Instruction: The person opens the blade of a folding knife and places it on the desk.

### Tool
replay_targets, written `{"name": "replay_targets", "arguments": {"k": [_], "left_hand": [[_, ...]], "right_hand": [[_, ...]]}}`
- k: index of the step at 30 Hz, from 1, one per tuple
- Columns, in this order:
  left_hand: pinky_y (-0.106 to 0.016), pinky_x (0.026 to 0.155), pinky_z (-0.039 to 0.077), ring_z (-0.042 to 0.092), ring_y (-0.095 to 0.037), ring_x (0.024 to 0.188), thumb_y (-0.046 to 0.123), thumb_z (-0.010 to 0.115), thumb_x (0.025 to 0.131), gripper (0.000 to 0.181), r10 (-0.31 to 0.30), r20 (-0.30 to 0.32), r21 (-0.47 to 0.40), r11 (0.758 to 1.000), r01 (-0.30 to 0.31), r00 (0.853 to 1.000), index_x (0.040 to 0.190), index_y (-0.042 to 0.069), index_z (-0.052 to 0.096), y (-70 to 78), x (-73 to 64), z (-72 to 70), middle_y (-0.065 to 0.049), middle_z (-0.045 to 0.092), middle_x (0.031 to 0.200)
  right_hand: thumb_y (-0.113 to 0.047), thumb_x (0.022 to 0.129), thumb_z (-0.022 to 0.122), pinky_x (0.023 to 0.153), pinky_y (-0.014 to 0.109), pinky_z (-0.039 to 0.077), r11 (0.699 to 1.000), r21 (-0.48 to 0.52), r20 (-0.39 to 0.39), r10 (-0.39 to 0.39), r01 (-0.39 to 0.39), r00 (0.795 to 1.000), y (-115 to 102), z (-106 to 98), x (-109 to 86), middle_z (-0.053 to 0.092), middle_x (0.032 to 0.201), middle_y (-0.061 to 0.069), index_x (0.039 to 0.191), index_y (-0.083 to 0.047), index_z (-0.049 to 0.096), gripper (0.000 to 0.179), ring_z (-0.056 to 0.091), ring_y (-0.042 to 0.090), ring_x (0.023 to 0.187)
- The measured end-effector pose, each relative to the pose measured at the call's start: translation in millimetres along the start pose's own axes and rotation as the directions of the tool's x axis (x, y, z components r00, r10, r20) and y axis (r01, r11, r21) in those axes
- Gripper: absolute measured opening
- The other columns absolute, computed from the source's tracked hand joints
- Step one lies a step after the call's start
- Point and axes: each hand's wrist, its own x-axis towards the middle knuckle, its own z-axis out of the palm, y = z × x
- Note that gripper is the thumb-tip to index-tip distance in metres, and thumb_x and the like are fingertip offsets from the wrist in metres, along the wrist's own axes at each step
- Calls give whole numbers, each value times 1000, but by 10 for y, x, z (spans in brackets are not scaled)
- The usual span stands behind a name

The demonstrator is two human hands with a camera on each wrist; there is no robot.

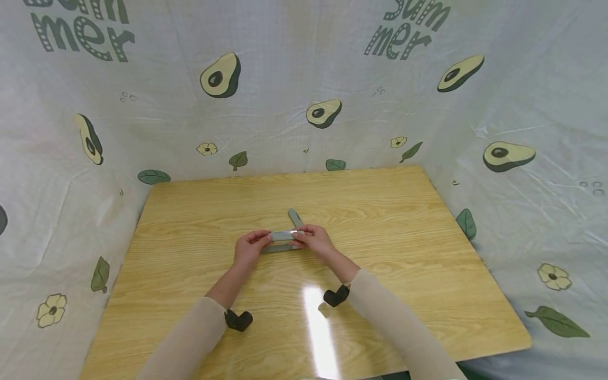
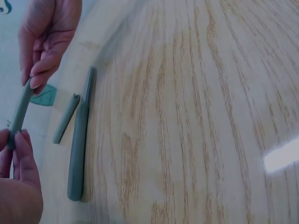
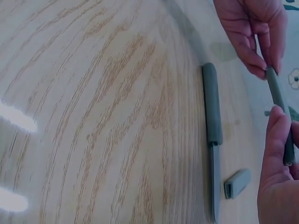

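A slim grey-green bar [image 1: 282, 236] spans between my two hands above the table. My left hand [image 1: 249, 249] pinches its left end, while the right hand [image 1: 319, 244] grips the other end; a bright glint shows there. Below it, a knife with a grey-green handle [image 3: 212, 103] and a narrow blade [image 3: 215, 179] lies on the wood. The right hand partly hides this knife in the head view. Just beyond the knife lies a smaller grey-green piece [image 1: 294, 217] with a slot in its end, like a blade cover. Exactly what the held bar is, I cannot tell.
The wood-grain table [image 1: 214, 211] has a pale cloth [image 1: 280, 142] printed with avocados and leaves hanging around its back and sides. Black wrist cameras [image 1: 336, 295] sit on both wrists. A bright light reflection [image 1: 319, 327] falls near the front.
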Motion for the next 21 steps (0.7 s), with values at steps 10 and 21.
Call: {"name": "replay_targets", "arguments": {"k": [10, 21], "left_hand": [[-31, 84, 60, 65, -3, 78, 7, 70, 88, 28, -14, 185, 173, 985, -18, 983, 111, -8, 63, 6, -38, -9, 4, 68, 81], [-44, 94, 57, 67, -7, 78, 4, 69, 88, 25, -56, 199, 224, 974, 10, 978, 108, -9, 63, -31, -64, 2, 0, 68, 83]], "right_hand": [[-6, 96, 58, 93, 42, 56, 991, -124, 134, 74, -58, 988, -8, -61, -9, 64, 95, 6, 111, 13, 61, 25, 73, 22, 83], [-11, 92, 65, 91, 46, 57, 971, -217, 51, 113, -99, 992, -30, -24, -35, 70, 91, 4, 98, 3, 71, 16, 73, 28, 86]]}}
